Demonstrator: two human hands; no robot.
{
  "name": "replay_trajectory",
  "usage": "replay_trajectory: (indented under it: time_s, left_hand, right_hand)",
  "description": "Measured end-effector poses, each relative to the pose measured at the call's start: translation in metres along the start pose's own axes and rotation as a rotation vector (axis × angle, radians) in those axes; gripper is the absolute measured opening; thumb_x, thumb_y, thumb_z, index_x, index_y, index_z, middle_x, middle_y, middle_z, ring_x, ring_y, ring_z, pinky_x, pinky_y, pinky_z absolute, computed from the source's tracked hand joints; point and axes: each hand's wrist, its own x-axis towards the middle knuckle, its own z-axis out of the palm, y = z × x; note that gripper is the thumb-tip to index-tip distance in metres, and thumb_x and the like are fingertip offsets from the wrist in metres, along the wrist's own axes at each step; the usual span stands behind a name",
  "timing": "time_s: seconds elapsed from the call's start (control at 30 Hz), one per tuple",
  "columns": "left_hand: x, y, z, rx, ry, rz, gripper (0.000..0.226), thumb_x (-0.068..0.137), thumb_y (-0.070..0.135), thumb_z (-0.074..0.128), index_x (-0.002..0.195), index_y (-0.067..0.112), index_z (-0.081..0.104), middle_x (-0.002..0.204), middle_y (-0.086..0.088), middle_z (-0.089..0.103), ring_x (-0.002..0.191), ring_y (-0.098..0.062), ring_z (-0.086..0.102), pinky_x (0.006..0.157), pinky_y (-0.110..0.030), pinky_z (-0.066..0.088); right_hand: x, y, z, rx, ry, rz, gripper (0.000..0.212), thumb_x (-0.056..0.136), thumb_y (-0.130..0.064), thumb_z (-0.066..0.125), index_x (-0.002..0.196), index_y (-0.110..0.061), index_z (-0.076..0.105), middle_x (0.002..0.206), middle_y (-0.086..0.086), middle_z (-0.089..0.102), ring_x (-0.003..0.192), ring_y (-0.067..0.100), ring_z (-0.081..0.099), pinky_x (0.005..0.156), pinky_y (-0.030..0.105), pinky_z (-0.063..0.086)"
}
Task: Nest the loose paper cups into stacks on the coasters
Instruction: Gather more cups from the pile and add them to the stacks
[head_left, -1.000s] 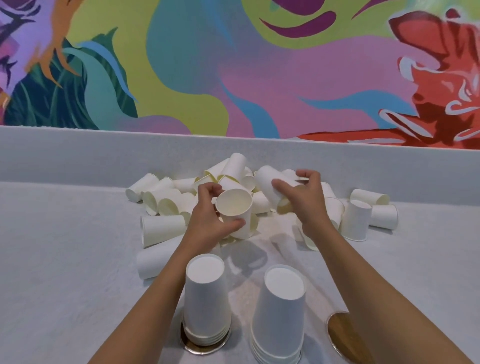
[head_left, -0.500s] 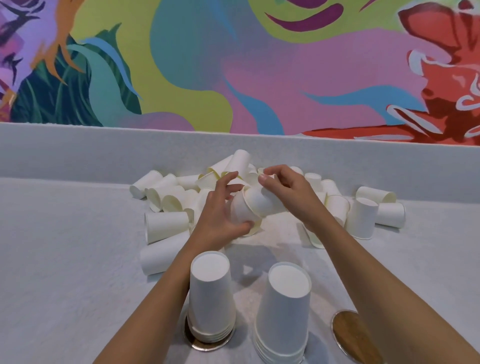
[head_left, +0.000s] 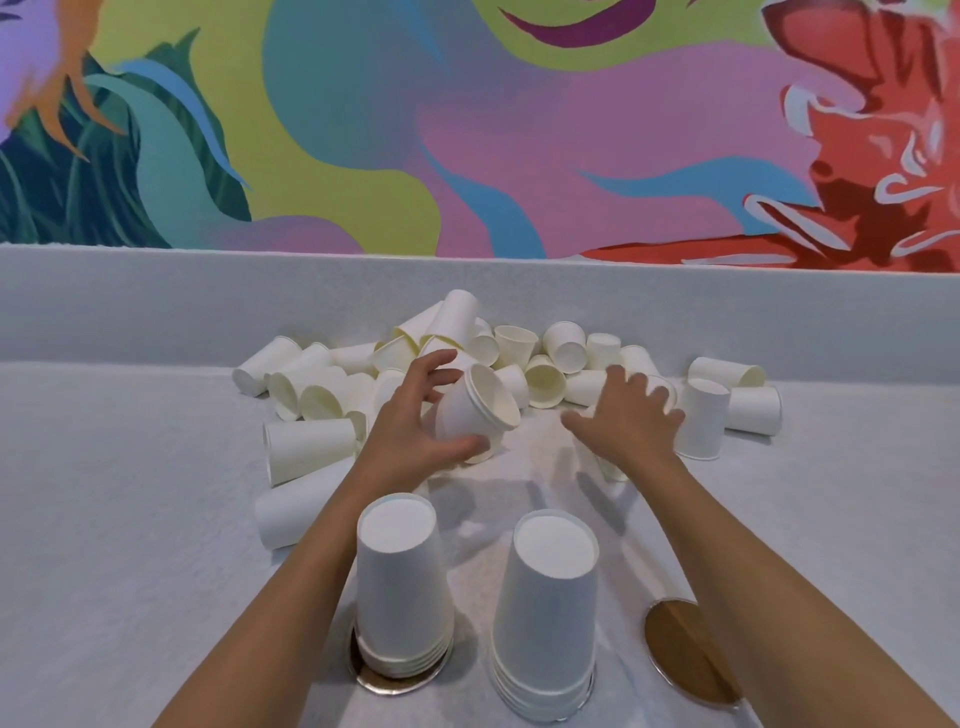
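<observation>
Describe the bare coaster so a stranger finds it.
Start at the white table below the colourful wall. Along its near edge stand two stacks of cups. The bare coaster lies right of both, a flat brown disc carrying nothing.

Bright, soft, even light fills the scene, coming from above and somewhat ahead. Pale grey shadows of both hands fall on the white desk (head_left: 130, 519) on their near side, split into several faint overlapping streaks. The right hand (head_left: 628, 421), fingers spread, is smeared by motion blur. The left hand (head_left: 410, 426) and the nested cups (head_left: 467, 415) it grips are sharper, with distinct rims. The bare coaster (head_left: 675, 644) by the desk's near edge carries a dull sheen. The whole picture is slightly soft, and the mural (head_left: 467, 130) behind looks hazy. Wide-angle distortion stretches the forearms toward the lower corners.
</observation>
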Motion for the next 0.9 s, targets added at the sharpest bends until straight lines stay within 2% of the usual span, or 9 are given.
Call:
replay_trajectory:
  time_s: [0.1,0.23,0.3,0.37,0.43,0.53,0.6,0.7,0.9]
  left_hand:
    - [-0.001,-0.003,-0.001,-0.001,0.007,-0.001,0.087,0.066,0.022,0.088,0.133,0.04,0.035,0.118,0.029,0.049,0.106,0.015,0.046,0.077,-0.006,0.039]
    - [-0.001,-0.006,-0.002,0.0,0.029,-0.006,0.087,0.064,0.023,0.088,0.132,0.041,0.036,0.118,0.03,0.049,0.105,0.016,0.047,0.081,-0.008,0.039]
    - [-0.001,-0.007,-0.003,0.011,0.04,-0.006,0.086,0.064,0.024,0.088,0.129,0.043,0.035,0.117,0.034,0.047,0.106,0.015,0.047,0.082,-0.01,0.039]
    - [-0.001,-0.008,-0.002,0.03,0.056,0.001,0.086,0.063,0.024,0.088,0.128,0.044,0.035,0.116,0.036,0.047,0.108,0.009,0.048,0.085,-0.015,0.04]
    - [-0.001,-0.008,-0.002,0.047,0.073,0.016,0.085,0.063,0.022,0.088,0.127,0.043,0.036,0.117,0.035,0.048,0.111,-0.002,0.05,0.089,-0.022,0.041]
    - [0.0,-0.009,0.0,0.081,0.101,0.038,0.086,0.062,0.022,0.087,0.127,0.043,0.036,0.118,0.037,0.047,0.116,-0.012,0.048,0.094,-0.03,0.042]
    - [0.001,-0.01,0.001,0.102,0.131,0.049,0.086,0.062,0.022,0.087,0.128,0.042,0.036,0.115,0.041,0.045,0.116,-0.013,0.047,0.093,-0.029,0.04]
    - [0.0,-0.01,0.0,0.107,0.175,0.058,0.087,0.062,0.021,0.087,0.132,0.036,0.037,0.113,0.042,0.045,0.115,-0.015,0.046,0.093,-0.031,0.041]
    - [-0.001,-0.007,-0.003,0.042,0.22,0.039,0.086,0.06,0.02,0.088,0.13,0.033,0.04,0.119,0.02,0.055,0.112,-0.014,0.051,0.096,-0.036,0.046]
  right_hand:
    - [0.001,0.019,0.018,-0.105,-0.095,0.082,0.08,0.077,-0.06,0.063,0.136,-0.02,0.028,0.134,0.009,0.04,0.122,0.034,0.042,0.093,0.045,0.037]
    - [0.005,0.025,0.035,0.078,-0.101,0.088,0.077,0.075,-0.044,0.073,0.132,-0.017,0.029,0.127,0.011,0.041,0.117,0.034,0.048,0.089,0.042,0.045]
    - [0.008,0.024,0.032,0.294,-0.045,0.087,0.081,0.073,-0.041,0.075,0.132,-0.012,0.029,0.127,0.013,0.042,0.115,0.035,0.05,0.089,0.042,0.047]
    - [0.009,0.019,0.019,0.622,0.028,0.061,0.076,0.073,-0.038,0.075,0.13,-0.01,0.032,0.125,0.012,0.045,0.109,0.032,0.052,0.088,0.042,0.048]
    - [0.008,0.008,0.0,0.919,0.051,0.012,0.067,0.075,-0.039,0.071,0.126,-0.012,0.037,0.121,0.008,0.049,0.099,0.026,0.055,0.084,0.044,0.052]
    - [0.002,-0.012,-0.023,1.154,-0.013,-0.133,0.042,0.089,-0.034,0.06,0.125,-0.017,0.046,0.118,0.004,0.052,0.094,0.018,0.056,0.074,0.034,0.054]
    - [-0.003,-0.023,-0.032,1.152,-0.023,-0.254,0.038,0.092,-0.036,0.056,0.125,-0.019,0.051,0.117,0.002,0.053,0.096,0.018,0.056,0.069,0.025,0.054]
    - [-0.009,-0.036,-0.035,1.087,-0.036,-0.363,0.045,0.091,-0.04,0.057,0.132,-0.024,0.05,0.117,-0.004,0.053,0.094,0.015,0.056,0.068,0.021,0.051]
    - [-0.011,-0.042,-0.03,1.005,-0.089,-0.417,0.051,0.089,-0.041,0.061,0.136,-0.028,0.048,0.127,-0.004,0.053,0.106,0.016,0.055,0.075,0.026,0.052]
